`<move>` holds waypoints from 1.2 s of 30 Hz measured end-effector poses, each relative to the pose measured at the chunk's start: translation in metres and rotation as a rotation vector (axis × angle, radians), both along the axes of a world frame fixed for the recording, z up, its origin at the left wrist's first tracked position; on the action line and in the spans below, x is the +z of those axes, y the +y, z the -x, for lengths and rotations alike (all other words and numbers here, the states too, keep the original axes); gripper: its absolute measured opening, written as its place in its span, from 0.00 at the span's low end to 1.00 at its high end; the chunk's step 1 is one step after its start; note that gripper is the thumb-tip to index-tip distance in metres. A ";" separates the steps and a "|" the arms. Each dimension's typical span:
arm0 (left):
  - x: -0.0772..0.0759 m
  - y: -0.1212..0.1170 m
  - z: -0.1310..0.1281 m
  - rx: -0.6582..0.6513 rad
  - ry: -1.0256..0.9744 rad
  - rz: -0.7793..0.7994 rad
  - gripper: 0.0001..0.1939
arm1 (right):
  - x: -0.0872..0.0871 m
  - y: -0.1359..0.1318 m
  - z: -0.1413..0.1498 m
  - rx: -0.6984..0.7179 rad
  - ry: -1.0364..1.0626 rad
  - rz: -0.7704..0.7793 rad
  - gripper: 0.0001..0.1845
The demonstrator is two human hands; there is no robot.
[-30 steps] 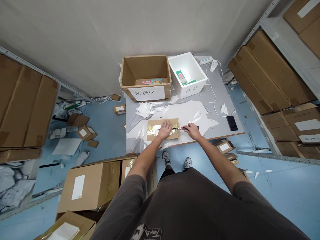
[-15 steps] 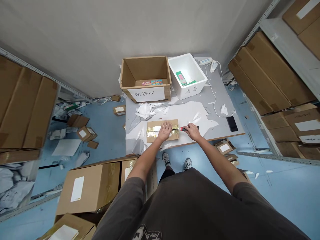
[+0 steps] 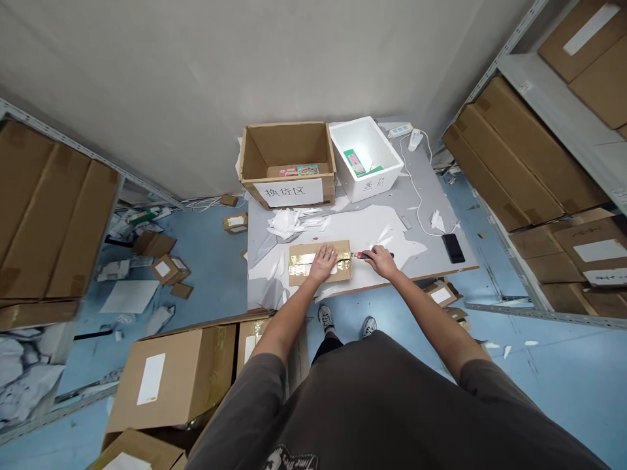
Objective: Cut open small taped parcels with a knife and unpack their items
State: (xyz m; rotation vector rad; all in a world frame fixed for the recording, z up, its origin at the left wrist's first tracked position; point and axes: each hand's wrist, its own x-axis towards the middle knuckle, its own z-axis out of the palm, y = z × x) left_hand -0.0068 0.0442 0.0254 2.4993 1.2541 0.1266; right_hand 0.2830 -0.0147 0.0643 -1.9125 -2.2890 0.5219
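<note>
A small flat cardboard parcel [image 3: 304,269] sealed with shiny tape lies on the grey table [image 3: 441,258] near its front edge. My left hand [image 3: 324,263] lies flat on the parcel's top, fingers spread, pressing it down. My right hand [image 3: 381,261] is closed round a red-and-black utility knife [image 3: 363,255]. The knife's tip touches the parcel's right end along the tape seam.
An open cardboard box with a white label [image 3: 288,163] and a white foam box [image 3: 368,156] stand at the table's back. Torn white paper [image 3: 294,222], a black phone [image 3: 452,247] and a cable lie around. Shelves of cartons flank both sides; boxes [image 3: 171,375] litter the blue floor.
The view has tilted slightly, shifting the table down in the frame. Both hands keep their places on the parcel and the knife.
</note>
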 end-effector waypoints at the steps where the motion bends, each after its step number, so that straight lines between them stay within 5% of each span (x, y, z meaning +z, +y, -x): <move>1: 0.004 0.001 0.001 0.002 0.000 0.003 0.25 | 0.000 -0.006 -0.005 -0.030 0.008 -0.002 0.21; 6: 0.030 0.016 0.020 -0.008 -0.018 0.041 0.28 | -0.001 -0.031 -0.011 -0.351 0.355 -0.024 0.25; 10: 0.050 0.030 0.055 0.073 0.046 0.047 0.30 | -0.001 -0.036 0.018 -0.679 0.950 0.076 0.37; 13: 0.056 0.036 0.086 0.185 0.092 0.067 0.32 | -0.002 -0.035 0.045 -0.772 1.239 0.163 0.37; 19: 0.046 0.013 0.130 0.398 0.083 0.213 0.42 | -0.030 -0.050 0.090 -0.666 1.000 0.177 0.35; 25: 0.019 -0.019 0.131 0.439 0.033 0.329 0.47 | -0.063 -0.057 0.122 -0.556 0.855 0.185 0.40; 30: 0.010 -0.031 0.112 0.549 -0.032 0.328 0.48 | -0.064 -0.014 0.114 -0.496 0.767 0.118 0.39; 36: 0.019 -0.079 0.066 0.713 -0.131 0.491 0.54 | -0.045 0.051 0.089 -0.374 0.674 0.077 0.30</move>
